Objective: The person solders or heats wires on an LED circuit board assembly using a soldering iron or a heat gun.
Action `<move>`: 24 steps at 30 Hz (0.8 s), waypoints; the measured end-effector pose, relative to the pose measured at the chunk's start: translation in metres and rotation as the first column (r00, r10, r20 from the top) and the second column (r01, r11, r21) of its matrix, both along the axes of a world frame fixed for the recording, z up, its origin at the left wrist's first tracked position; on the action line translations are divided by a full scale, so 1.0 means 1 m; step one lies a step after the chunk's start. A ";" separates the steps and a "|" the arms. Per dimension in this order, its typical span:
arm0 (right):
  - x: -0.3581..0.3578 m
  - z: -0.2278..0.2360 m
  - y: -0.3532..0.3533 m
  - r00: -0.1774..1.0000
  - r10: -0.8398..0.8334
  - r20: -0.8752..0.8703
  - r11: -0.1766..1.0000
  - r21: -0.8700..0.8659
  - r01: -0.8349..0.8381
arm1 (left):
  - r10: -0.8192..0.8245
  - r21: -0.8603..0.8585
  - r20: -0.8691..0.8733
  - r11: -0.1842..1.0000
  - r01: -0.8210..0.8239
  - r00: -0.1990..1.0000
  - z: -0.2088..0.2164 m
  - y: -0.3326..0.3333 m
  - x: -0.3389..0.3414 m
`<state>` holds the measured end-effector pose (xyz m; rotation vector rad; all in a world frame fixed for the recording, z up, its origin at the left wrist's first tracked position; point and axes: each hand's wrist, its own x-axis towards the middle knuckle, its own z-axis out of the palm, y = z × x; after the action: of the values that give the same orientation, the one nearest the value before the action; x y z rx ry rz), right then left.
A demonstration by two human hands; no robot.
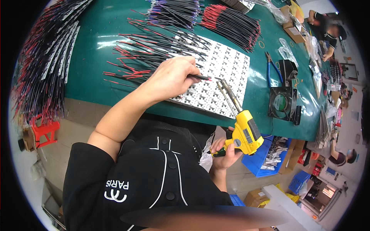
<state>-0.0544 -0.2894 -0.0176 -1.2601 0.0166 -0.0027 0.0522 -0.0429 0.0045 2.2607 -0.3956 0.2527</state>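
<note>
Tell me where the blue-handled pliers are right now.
In the head view, the blue-handled pliers lie right of centre on the green table, to the right of the white panel and just above the black fan.

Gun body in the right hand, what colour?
The gun has a yellow body with a dark side panel; the head view shows it best.

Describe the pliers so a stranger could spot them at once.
On the green table, find the white board. To its right, just above the black fan in the picture, lie the pliers. Their spread blue handles set them apart from the black fan.
</note>
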 end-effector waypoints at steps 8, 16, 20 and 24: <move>-0.007 -0.004 0.001 1.000 0.024 -0.012 0.999 -0.027 -0.024 | 0.099 0.002 -0.124 0.995 -0.099 0.987 -0.016 -0.011 0.006; -0.010 -0.012 0.000 0.998 0.052 -0.033 0.998 -0.033 -0.053 | 0.146 0.049 -0.086 0.989 -0.142 0.986 -0.019 -0.016 0.007; -0.011 -0.016 -0.001 0.997 0.067 -0.028 0.997 -0.025 -0.068 | 0.149 0.081 -0.106 0.987 -0.141 0.983 -0.019 -0.016 0.007; -0.012 -0.015 0.001 0.999 0.044 -0.020 0.998 -0.033 -0.045 | 0.146 0.092 -0.091 0.986 -0.138 0.985 -0.018 -0.018 0.008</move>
<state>-0.0662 -0.2888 -0.0323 -1.2935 0.0050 0.0478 0.0599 -0.0608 -0.0137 2.3785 -0.1975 0.2006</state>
